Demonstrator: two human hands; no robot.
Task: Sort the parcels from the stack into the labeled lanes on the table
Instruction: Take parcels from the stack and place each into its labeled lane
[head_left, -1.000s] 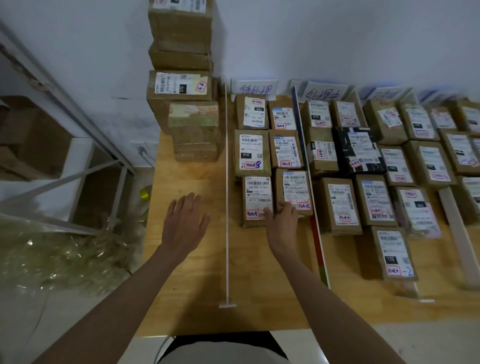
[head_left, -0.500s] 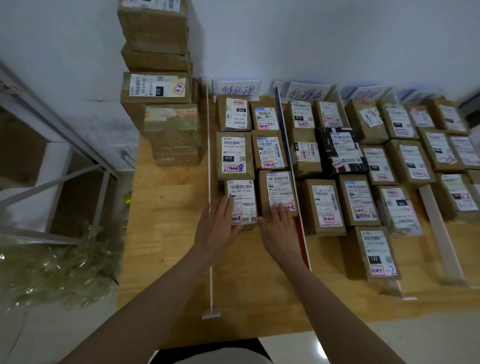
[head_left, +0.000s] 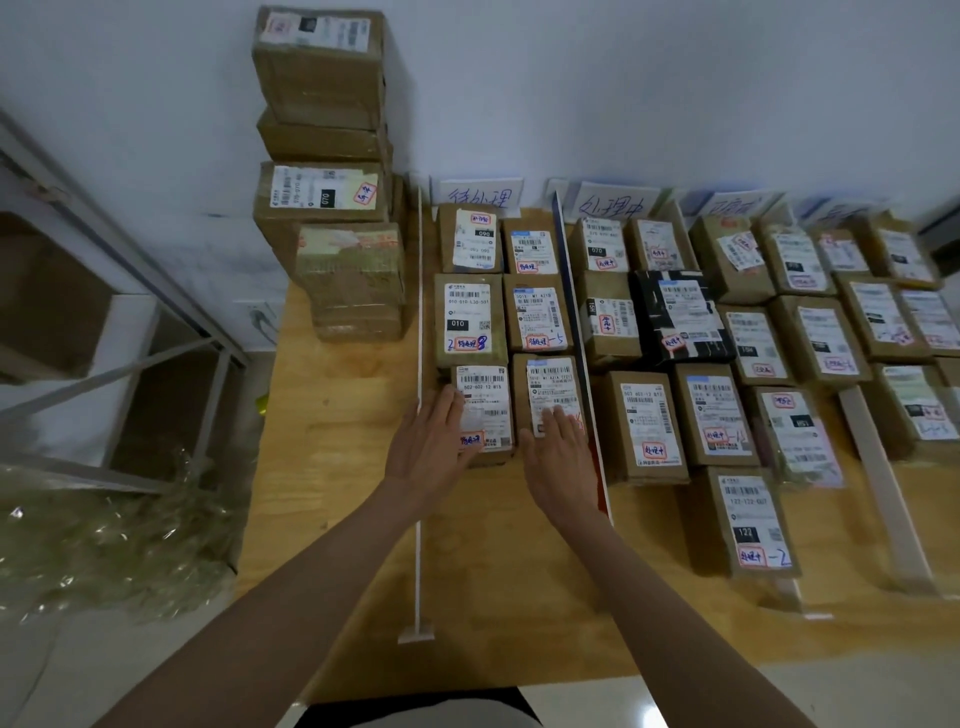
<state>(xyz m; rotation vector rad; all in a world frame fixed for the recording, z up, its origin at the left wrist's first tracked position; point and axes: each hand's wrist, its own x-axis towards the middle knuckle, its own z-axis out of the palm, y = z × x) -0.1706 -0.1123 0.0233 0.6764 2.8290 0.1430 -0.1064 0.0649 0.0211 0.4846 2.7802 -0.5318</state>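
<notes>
Both hands flat in the first lane: the left hand (head_left: 434, 447) presses straight fingers on the near-left parcel (head_left: 485, 408), the right hand (head_left: 558, 457) rests likewise on its neighbour parcel (head_left: 550, 389) at 3 o'clock, neither grip curled, nothing grasped. The stack (head_left: 332, 171) stands at 11 o'clock on the worktop (head_left: 332, 457), left of the white divider (head_left: 418, 415)

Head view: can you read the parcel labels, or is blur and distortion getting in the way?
Head view: wide-angle bends the stack and white divider; labels near the left hand and right hand show large digits only; right-edge parcels smear; dim, even light, no glare.
</notes>
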